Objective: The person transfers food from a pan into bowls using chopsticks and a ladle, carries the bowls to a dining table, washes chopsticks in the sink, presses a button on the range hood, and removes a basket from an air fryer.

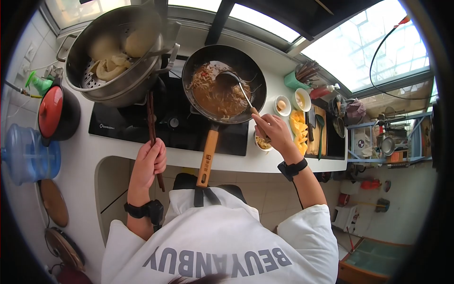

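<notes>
My left hand (154, 159) is closed around a pair of dark chopsticks (151, 113), which point up over the front of the stove. My right hand (274, 131) grips the wooden handle of a ladle (243, 91). The ladle's dark bowl dips into brown broth with noodle-like strands (217, 100) in a black wok (259, 80). The wok sits on the black cooktop (137, 128), its wooden handle (207, 158) pointing toward my body. No hand is on that handle. Just below my right hand is a small bowl (263, 142) of pale shreds, partly hidden.
A large steamer pot (118, 87) holding pale dough pieces stands at the back left. Left of it are a red-lidded black pot (51, 111) and a blue water jug (35, 154). On the right are a bowl with an egg (282, 105), yellow pieces (298, 128) and a cutting board (316, 146).
</notes>
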`<state>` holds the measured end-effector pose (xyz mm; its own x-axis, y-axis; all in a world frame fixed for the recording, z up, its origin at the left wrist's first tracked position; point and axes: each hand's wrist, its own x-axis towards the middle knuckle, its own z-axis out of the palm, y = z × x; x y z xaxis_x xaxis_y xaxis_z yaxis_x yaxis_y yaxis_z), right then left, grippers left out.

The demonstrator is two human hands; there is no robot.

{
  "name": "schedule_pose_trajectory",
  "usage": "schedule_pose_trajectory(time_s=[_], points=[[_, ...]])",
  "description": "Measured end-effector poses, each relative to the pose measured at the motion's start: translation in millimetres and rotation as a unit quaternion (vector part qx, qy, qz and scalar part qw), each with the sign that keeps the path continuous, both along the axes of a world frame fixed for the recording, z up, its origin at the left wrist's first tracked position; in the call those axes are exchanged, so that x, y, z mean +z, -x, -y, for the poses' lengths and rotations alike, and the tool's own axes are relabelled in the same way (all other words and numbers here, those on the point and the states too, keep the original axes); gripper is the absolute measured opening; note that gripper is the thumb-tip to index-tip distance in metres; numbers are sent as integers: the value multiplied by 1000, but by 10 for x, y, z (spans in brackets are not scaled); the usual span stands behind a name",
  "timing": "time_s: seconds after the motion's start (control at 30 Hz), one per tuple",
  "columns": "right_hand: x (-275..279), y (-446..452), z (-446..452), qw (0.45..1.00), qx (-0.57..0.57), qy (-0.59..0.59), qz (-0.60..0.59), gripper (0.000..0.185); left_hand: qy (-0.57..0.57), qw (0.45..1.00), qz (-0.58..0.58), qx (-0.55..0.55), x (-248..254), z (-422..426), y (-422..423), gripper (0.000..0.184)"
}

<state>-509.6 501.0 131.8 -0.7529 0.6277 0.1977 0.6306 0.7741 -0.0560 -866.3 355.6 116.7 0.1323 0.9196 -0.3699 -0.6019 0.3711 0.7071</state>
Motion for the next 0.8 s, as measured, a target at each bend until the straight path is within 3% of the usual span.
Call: schedule_pose_trajectory(time_s=[0.23,0.37,0.43,0.47,0.53,0.67,0.8], points=[[-89,-82,-290,998,-31,-59,-12,41,-1,1000,7,-6,-24,3,-26,27],[-95,-6,-216,998,-53,-12,-40,39,-2,1000,7,-3,13,5,-25,27],[-85,26,-167,967,-141,74,-198,26,5,1000,1,-1,10,8,-12,27],[-104,10,-167,967,-144,76,-198,26,7,1000,0,-4,12,11,-18,27],[-109,8,-227,854,-229,209,-418,22,5,1000,-3,-5,18,4,-34,27],[122,-65,-281,798,-299,230,-471,23,4,1000,-17,-20,40,-2,-88,27],[316,-145,-234,795,-304,227,-473,25,5,999,-22,-24,29,7,-108,27]])
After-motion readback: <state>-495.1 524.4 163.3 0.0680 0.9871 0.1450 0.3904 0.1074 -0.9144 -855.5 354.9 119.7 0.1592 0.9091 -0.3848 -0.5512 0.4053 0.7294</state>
